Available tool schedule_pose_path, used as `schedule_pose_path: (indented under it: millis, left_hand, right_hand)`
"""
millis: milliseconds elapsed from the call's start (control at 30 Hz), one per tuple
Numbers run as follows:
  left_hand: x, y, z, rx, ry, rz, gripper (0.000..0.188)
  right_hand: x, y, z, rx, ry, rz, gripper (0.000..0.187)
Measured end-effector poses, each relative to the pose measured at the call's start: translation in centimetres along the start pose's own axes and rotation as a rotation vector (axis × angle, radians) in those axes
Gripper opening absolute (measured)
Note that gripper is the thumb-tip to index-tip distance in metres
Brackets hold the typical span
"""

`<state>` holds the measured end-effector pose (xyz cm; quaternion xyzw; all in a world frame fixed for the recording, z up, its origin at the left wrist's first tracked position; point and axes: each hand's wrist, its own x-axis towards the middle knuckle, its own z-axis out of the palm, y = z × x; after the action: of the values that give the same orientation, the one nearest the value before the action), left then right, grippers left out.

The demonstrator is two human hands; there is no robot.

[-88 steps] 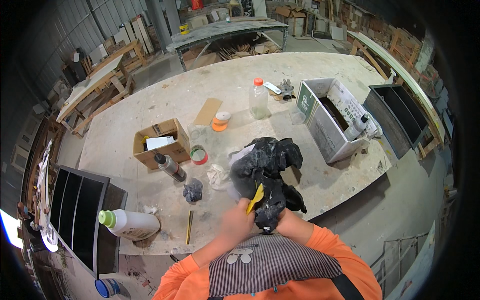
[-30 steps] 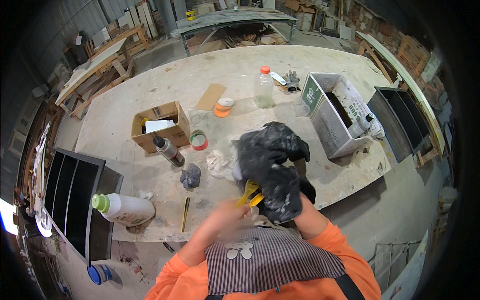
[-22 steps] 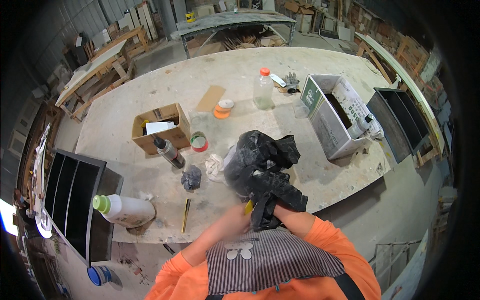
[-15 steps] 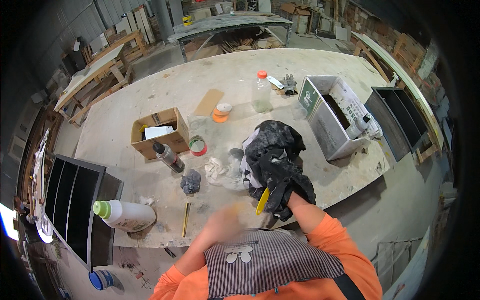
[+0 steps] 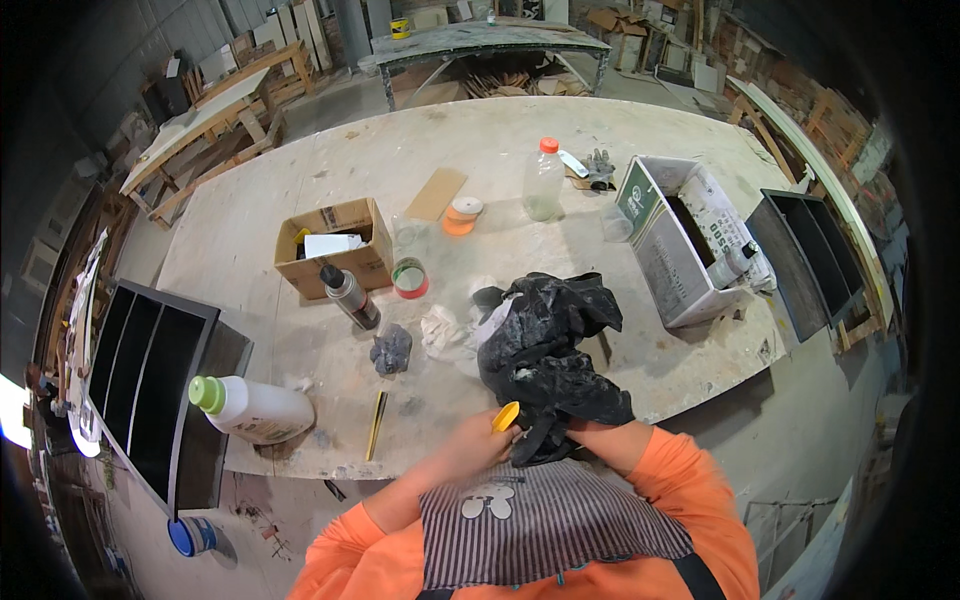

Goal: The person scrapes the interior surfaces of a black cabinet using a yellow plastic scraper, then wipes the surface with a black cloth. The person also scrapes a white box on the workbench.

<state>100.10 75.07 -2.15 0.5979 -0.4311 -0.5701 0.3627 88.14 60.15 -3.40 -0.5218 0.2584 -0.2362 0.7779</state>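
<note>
A crumpled black cloth (image 5: 550, 340), smeared with whitish dust, lies bunched at the table's near edge. My right hand (image 5: 592, 432) is at its lower folds, which hide most of the fingers; it appears to grip the cloth. Just left of it, my left hand (image 5: 476, 442) is closed, slightly blurred, with a yellow oblong piece (image 5: 507, 416) at its fingertips against the cloth. What the yellow piece belongs to is hidden. White crumpled cloth (image 5: 443, 333) and a grey wad (image 5: 391, 350) lie to the left.
On the table (image 5: 330, 190) stand a cardboard box (image 5: 345, 262), a dark spray can (image 5: 350, 297), a tape roll (image 5: 410, 278), a clear bottle (image 5: 543, 185), a white box (image 5: 680, 270) and a green-capped jug (image 5: 258, 410). Black shelf units (image 5: 150, 390) flank it.
My left hand has moved right to the yellow piece, which now sits further left and higher. The black cloth has slumped lower, and my right hand has come nearer my body.
</note>
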Motion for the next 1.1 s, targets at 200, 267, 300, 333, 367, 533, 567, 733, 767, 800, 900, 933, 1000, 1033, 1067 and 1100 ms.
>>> schedule_pose_path:
  millis: [200, 267, 300, 333, 367, 533, 567, 733, 767, 800, 900, 933, 1000, 1033, 1067, 1100]
  left_hand:
    - [-0.8, 1.2, -0.1, 0.216, 0.026, -0.034, 0.029]
    - [-0.4, 1.7, 1.0, 0.429, 0.198, 0.129, 0.028]
    - [-0.2, 1.8, 1.0, 0.496, 0.207, 0.081, 0.03]
    - [0.1, 1.8, 1.4, 0.486, 0.287, 0.09, 0.026]
    - [0.3, 1.6, 1.8, 0.466, 0.38, 0.104, 0.027]
    - [1.7, -0.6, 1.3, 0.527, 0.422, 0.275, 0.039]
    - [1.9, -1.1, 1.3, 0.54, 0.437, 0.318, 0.045]
    - [1.7, -0.4, -0.9, -0.056, 0.079, 0.007, 0.008]
    - [1.5, 0.4, -2.1, -0.092, -0.019, -0.099, 0.01]
    - [1.3, 1.2, -3.3, -0.169, -0.129, -0.195, 0.015]
    - [1.1, 2.7, -5.2, -0.018, -0.325, -0.299, 0.017]
    - [1.0, 2.7, -5.0, -0.121, -0.291, -0.292, 0.015]
    - [1.6, 2.3, -3.1, 0.045, -0.03, -0.085, 0.012]
    - [1.7, 2.0, -2.0, 0.134, 0.102, -0.046, 0.012]
    - [1.8, 1.8, -1.0, 0.266, 0.209, 0.065, 0.011]
    - [2.5, 1.8, 0.0, 0.407, 0.294, 0.159, 0.017]
  right_hand:
    - [-0.1, -0.7, -0.5, -0.029, 0.012, -0.017, 0.032]
    - [0.2, 0.1, 0.4, -0.062, 0.011, -0.032, 0.032]
    - [0.5, 0.7, 1.1, -0.068, 0.002, -0.037, 0.032]
    - [0.5, 0.9, 1.1, -0.073, 0.002, -0.042, 0.032]
    - [0.3, 1.2, 1.1, -0.075, 0.013, -0.049, 0.032]
    - [-1.1, 1.4, -0.1, -0.062, 0.038, -0.056, 0.032]
    - [-1.4, 1.4, -0.5, -0.061, 0.044, -0.054, 0.031]
    - [-1.5, 1.3, -1.5, -0.061, 0.066, -0.069, 0.031]
    - [-1.4, 1.3, -1.6, -0.063, 0.069, -0.071, 0.031]
    - [-1.2, 1.3, -1.5, -0.063, 0.067, -0.074, 0.031]
    - [-0.6, 1.3, -1.2, -0.058, 0.056, -0.085, 0.031]
    - [-0.6, 1.3, -1.0, -0.062, 0.055, -0.088, 0.031]
    - [-0.5, 1.3, -1.0, -0.059, 0.059, -0.084, 0.031]
    - [-0.5, 1.3, -1.1, -0.06, 0.057, -0.084, 0.031]
    - [-0.7, 1.4, -1.1, -0.055, 0.06, -0.08, 0.031]
    - [-0.8, 1.5, -1.2, -0.049, 0.064, -0.074, 0.031]
